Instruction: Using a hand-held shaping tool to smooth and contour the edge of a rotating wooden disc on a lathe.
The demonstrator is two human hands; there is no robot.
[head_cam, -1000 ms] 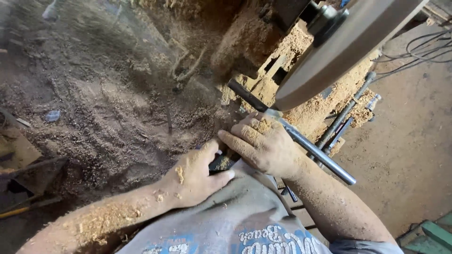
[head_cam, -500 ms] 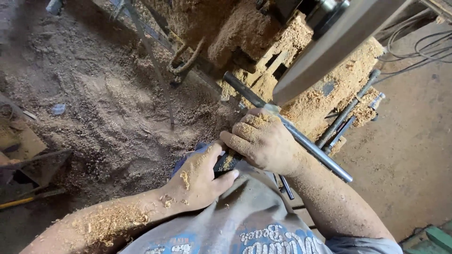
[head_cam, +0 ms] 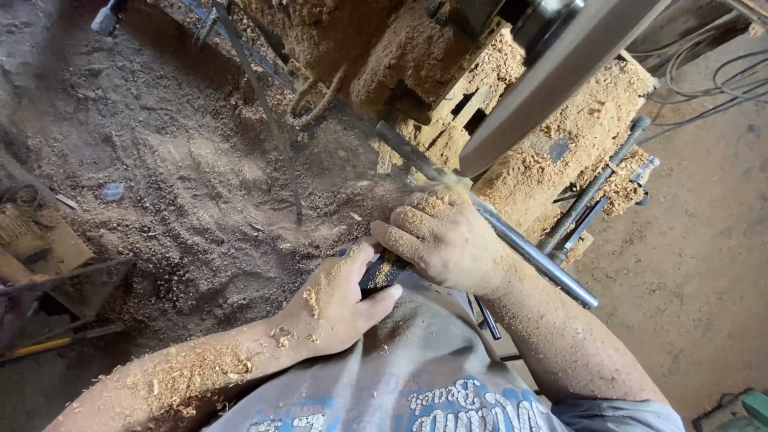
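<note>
Both hands unmoved since a moment ago: left hand [head_cam: 340, 300] closed on dark tool handle [head_cam: 382, 270], right hand [head_cam: 444, 240] clamped beside steel bar [head_cam: 512, 232]; sawdust [head_cam: 184, 184] beyond.

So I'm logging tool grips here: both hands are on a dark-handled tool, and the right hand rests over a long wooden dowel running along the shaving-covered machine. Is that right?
Not quite: the long bar under the right hand is grey metal, not a wooden dowel, as the head view shows. The rest holds: the left hand and the right share a grip on the dark-handled tool beside the shaving-covered machine.

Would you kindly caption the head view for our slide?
Both hands, left hand and right hand, hold a dark-handled tool beside a sawdust-covered machine.
</note>
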